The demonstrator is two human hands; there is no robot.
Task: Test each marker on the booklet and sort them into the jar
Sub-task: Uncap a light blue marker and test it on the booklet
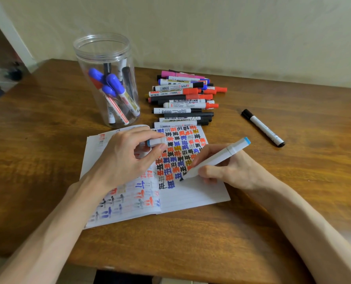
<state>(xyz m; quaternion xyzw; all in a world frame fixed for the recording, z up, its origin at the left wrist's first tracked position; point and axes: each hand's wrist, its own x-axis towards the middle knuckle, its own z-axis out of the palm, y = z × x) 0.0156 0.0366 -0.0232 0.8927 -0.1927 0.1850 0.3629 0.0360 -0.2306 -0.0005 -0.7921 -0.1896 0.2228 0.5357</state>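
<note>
Both my arms (47, 232) reach in over the table (191, 242), & my R hand (229, 171) holds the white marker (217, 158) like a pen, w/ its dark tip on the booklet (201, 195) at the end of the last row of marks. My L hand (127, 160) rests on the left page & pinches the cap (157, 142). I think it's the test step: next I draw a mark, push the cap back on, then drop it in the jar (107, 58), back left.

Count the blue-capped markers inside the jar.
3 blue-capped markers in the jar: one leftmost, one to its right, one lower in front. More may be hidden behind the other markers.
</note>
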